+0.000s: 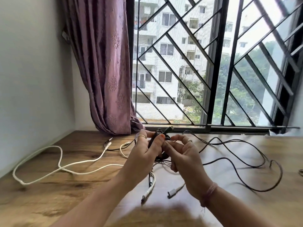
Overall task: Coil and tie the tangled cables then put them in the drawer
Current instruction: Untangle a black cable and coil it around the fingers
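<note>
Here, at frame centre, the left hand [146, 149] pinches a black cable bundle [155, 140], its plug end pointing up-right. The right hand [183, 154], fingers loosely curled and apart, hovers just right; the loose black cable [237, 161] trails rightward over the worktop [49, 194].

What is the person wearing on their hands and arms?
Both arms are bare, with no sleeves showing. The left hand has a thin ring on one finger and a thumbnail painted orange-red. The right hand has a silver ring on one finger. Around the right wrist is a thin pinkish thread band with a loose end hanging down. No watch or gloves show.
</note>
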Motion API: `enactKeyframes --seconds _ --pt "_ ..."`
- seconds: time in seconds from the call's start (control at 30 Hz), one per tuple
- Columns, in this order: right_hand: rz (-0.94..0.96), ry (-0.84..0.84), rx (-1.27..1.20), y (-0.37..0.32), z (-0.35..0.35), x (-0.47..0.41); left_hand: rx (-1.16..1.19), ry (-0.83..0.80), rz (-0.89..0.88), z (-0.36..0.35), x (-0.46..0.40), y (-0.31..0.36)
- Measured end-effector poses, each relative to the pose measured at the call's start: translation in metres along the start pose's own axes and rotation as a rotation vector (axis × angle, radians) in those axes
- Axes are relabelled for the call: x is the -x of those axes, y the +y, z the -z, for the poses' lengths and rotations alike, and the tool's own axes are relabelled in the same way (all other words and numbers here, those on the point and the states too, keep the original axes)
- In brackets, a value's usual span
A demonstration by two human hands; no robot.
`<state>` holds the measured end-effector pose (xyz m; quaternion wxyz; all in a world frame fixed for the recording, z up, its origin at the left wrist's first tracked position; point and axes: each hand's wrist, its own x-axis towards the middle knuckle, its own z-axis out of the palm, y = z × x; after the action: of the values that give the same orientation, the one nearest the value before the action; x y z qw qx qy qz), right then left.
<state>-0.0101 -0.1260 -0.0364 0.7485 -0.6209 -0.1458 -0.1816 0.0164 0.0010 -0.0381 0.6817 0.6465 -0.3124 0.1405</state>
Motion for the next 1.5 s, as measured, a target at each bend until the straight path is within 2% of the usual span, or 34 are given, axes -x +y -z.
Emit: enactKeyframes --seconds 0.07,0.17,0.27,0.4,0.53,0.77,1.0,1.13,1.3,1.5 --pt "0.022 -0.023 0.143 -0.007 0.003 0.000 -0.049 0.047 0.017 0.002 -0.001 -0.002" --pt "0.131 -0.029 0.331 -0.010 0.006 0.000 0.004 0.056 0.086 0.002 -0.001 -0.001" --pt "0.176 -0.075 0.292 -0.011 0.007 0.002 0.063 0.042 0.143 0.001 -0.001 0.002" --pt "0.140 -0.205 0.187 -0.016 0.013 -0.001 0.209 0.024 0.240 0.006 -0.004 0.006" --pt "0.108 -0.383 0.262 -0.012 0.022 -0.002 0.352 -0.016 0.375 0.015 -0.008 0.009" --pt "0.380 -0.223 0.600 -0.007 0.021 -0.008 0.337 -0.102 0.534 0.013 -0.004 0.010" --pt "0.595 -0.097 0.684 -0.006 0.018 -0.004 0.380 -0.133 0.547 0.009 -0.002 0.017" --pt "0.741 -0.096 0.845 -0.008 0.013 0.001 0.380 -0.137 0.566 0.009 -0.002 0.017" --pt "0.607 -0.007 0.803 -0.005 0.010 0.001 0.328 -0.121 0.552 0.008 -0.003 0.012" --pt "0.525 0.048 0.818 -0.003 0.010 0.000 0.374 -0.093 0.577 0.005 -0.002 0.012"
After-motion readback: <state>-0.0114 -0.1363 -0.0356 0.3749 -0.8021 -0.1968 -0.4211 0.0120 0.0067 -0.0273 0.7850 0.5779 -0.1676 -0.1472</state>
